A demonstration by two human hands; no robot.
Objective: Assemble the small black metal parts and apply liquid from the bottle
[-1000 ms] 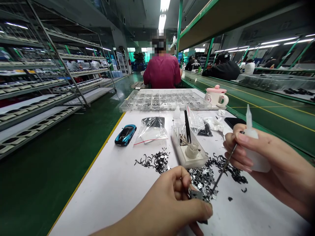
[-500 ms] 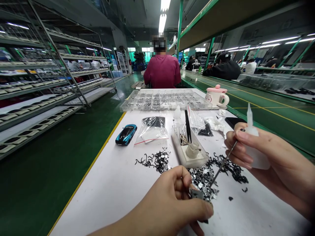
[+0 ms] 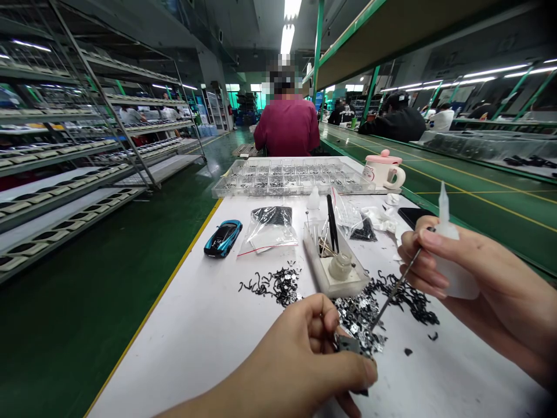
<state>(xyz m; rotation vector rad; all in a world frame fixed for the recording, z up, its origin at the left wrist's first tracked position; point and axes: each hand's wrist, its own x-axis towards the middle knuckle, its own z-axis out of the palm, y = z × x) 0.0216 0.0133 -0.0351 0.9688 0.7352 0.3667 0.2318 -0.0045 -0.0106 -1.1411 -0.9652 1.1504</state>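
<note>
The person's left hand (image 3: 300, 360) curled low over a heap of tiny black-and-silver metal parts (image 3: 359, 319), its thumb and fingers closed in a narrow pinch on a small dark metal piece (image 3: 348, 344) at the heap's near edge. The right hand (image 3: 478, 278), raised just right of the heap, gripped a thin steel pick (image 3: 394, 292) and a white plastic dropper bottle (image 3: 456, 281), the pick slanting down to end just beside the piece.

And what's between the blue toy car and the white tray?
A clear plastic bag of small black parts lies between the blue toy car and the white tray, in the head view.
</note>
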